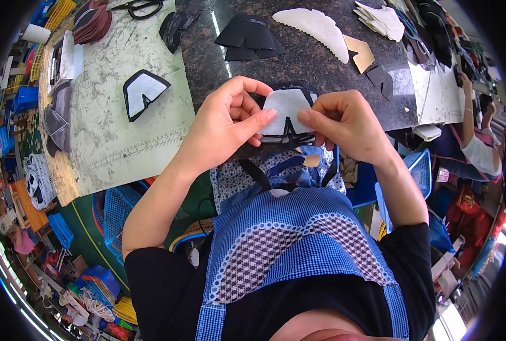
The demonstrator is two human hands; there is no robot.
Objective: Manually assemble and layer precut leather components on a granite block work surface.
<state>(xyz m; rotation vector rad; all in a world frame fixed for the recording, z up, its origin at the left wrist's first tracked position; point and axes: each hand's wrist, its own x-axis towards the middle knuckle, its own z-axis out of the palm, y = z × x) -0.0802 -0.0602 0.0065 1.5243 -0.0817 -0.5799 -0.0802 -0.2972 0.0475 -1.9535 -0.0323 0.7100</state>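
My left hand [221, 125] pinches the left edge of a pale notched piece [287, 108] between thumb and fingers. Across from it, my right hand [347, 122] grips the right edge, its thumb beside the V-shaped notch. Black material shows around the pale piece and through the notch; whether the two are joined I cannot tell. Both hands are at the front edge of the dark stone slab [201, 62]. Left of them, a similar white piece with a black border [145, 91] lies on the pale, stained board [108, 122].
Black cut pieces [247, 37], a scalloped cream piece [315, 31] and a tan piece [361, 52] lie beyond my hands. Black-handled scissors [142, 7] and stacked maroon pieces [95, 24] are at the far left. Blue baskets [119, 213] stand below the table. Another person [483, 148] works at right.
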